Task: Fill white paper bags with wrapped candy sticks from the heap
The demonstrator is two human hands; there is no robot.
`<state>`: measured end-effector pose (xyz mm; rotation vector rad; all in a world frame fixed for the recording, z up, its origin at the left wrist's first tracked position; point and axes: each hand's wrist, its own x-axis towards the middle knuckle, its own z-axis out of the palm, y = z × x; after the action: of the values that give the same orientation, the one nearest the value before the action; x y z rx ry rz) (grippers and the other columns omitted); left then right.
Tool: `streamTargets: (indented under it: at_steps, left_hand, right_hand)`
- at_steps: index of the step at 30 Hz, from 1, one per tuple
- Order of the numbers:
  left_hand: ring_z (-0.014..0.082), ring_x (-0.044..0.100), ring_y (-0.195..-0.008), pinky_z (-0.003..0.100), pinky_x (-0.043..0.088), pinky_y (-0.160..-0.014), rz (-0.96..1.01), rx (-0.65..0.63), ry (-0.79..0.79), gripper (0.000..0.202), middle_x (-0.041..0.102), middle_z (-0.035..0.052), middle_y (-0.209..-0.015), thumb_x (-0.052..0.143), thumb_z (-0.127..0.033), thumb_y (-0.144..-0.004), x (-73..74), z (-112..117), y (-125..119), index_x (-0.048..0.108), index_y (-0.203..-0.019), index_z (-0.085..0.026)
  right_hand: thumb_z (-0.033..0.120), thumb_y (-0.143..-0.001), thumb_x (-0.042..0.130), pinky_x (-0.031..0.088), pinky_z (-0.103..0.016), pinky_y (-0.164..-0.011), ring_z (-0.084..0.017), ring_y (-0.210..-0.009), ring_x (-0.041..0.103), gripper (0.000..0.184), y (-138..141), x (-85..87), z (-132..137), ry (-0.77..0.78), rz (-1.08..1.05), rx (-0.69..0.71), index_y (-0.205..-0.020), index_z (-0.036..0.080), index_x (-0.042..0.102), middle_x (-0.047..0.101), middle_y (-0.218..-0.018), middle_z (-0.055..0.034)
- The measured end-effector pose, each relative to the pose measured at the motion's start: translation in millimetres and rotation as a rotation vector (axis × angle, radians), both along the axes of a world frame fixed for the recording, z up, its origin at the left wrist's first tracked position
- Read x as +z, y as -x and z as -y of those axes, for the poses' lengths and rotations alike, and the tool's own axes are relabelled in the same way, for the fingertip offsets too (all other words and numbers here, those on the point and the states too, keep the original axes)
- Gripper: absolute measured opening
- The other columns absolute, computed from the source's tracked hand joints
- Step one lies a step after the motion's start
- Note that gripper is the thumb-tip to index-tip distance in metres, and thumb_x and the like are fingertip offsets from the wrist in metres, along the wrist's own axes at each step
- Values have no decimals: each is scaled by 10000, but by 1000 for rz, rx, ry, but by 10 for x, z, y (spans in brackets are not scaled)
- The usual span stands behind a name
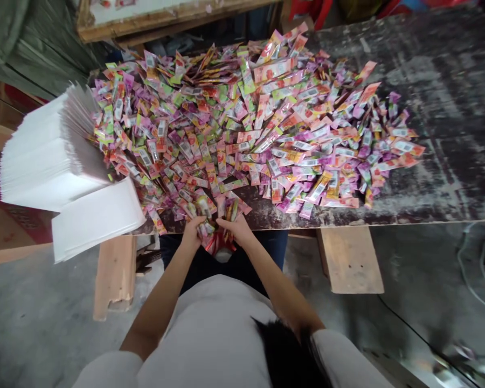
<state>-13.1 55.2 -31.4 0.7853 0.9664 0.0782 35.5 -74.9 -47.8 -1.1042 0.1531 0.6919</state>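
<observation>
A wide heap of small colourful sachets (246, 129) covers the dark worn tabletop (448, 108). My left hand (194, 230) and my right hand (237, 229) meet at the table's near edge, fingers curled around a small bunch of sachets (214, 237) held between them just below the heap's front edge. Both forearms reach forward from my white shirt.
Two stacks of white paper envelopes (48, 156) sit on the left, the lower stack (97, 215) overhanging the table edge. Wooden blocks (350, 258) support the table. Cardboard boxes (0, 215) stand at far left; cables (477, 269) lie on the concrete floor at right.
</observation>
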Motion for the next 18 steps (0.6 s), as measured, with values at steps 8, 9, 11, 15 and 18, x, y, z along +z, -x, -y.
streamTargets:
  at_steps: [8, 9, 11, 15, 18]
  left_hand:
    - [260, 708, -851, 403, 551, -839, 76, -349, -235, 440, 751, 76, -880, 868, -229, -484, 117, -96, 228, 723, -896, -175]
    - [256, 705, -835, 402, 547, -834, 54, -379, -307, 408, 748, 75, -865, 860, -227, -490, 95, -133, 276, 724, -871, -178]
    - [246, 690, -792, 397, 541, -821, -6, -445, -505, 339, 735, 60, -813, 834, -203, -487, 9, -197, 393, 719, -805, -190]
    - [229, 647, -744, 386, 532, -812, -70, -629, -883, 304, 707, 12, -748, 769, -148, -447, -174, -361, 640, 697, -733, -226]
    - [228, 658, -745, 382, 539, -803, -57, -589, -872, 262, 713, 18, -744, 769, -206, -491, -163, -545, 625, 696, -743, -210]
  right_hand:
    - [327, -541, 842, 525, -398, -911, -226, -912, 680, 475, 59, 15, 76, 57, 92, 167, -962, 187, 671, 729, -956, -34]
    - [336, -558, 824, 526, -385, -893, -220, -888, 677, 435, 64, -31, 111, 119, 130, 169, -934, 184, 667, 726, -932, -30]
    - [338, -591, 784, 526, -354, -846, -203, -826, 664, 337, 114, -143, 180, 257, 229, 230, -861, 183, 655, 715, -855, -12]
    - [277, -655, 687, 508, -305, -744, -184, -729, 632, 146, 203, -299, 371, 483, 458, 552, -761, 195, 628, 675, -722, 15]
    - [259, -687, 643, 491, -304, -732, -202, -728, 640, 95, -36, -271, 558, 682, 596, 578, -764, 204, 630, 681, -737, -6]
